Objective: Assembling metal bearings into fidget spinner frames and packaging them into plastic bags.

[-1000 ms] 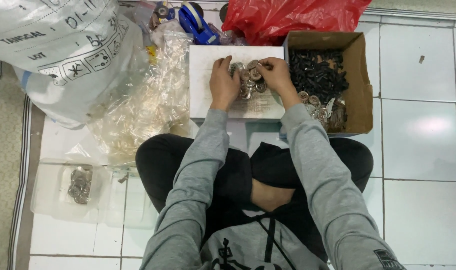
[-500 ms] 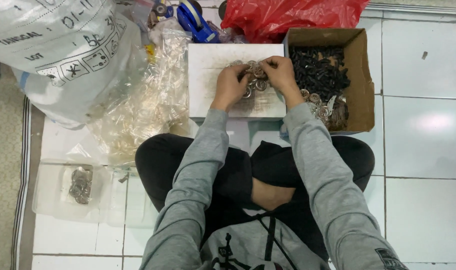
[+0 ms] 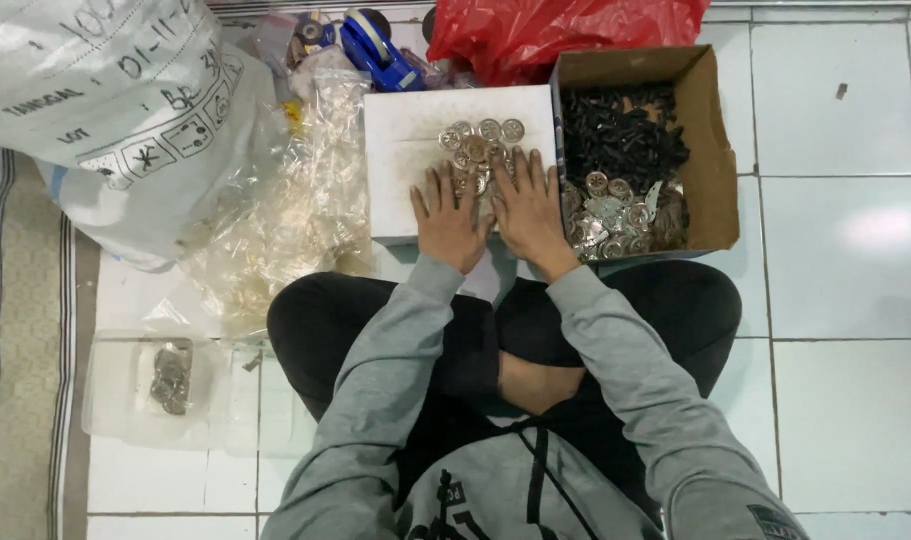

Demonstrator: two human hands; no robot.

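Looks like home piecework on a white tiled floor point(image 3: 845, 250): cardboard box point(image 3: 710, 150) of small parts, bulk sack point(image 3: 95, 110).

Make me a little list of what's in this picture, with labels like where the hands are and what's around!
Left hand: left hand flat on the white board, fingers spread
Right hand: right hand flat beside it, touching the round metal pieces
Box: cardboard box to the right, black parts at the back, silvery pieces in front
Left side: big white sack, pile of clear bags
Near knee: clear tub with a few metal pieces
Top: red bag, blue tape dispenser
Floor: white tiles
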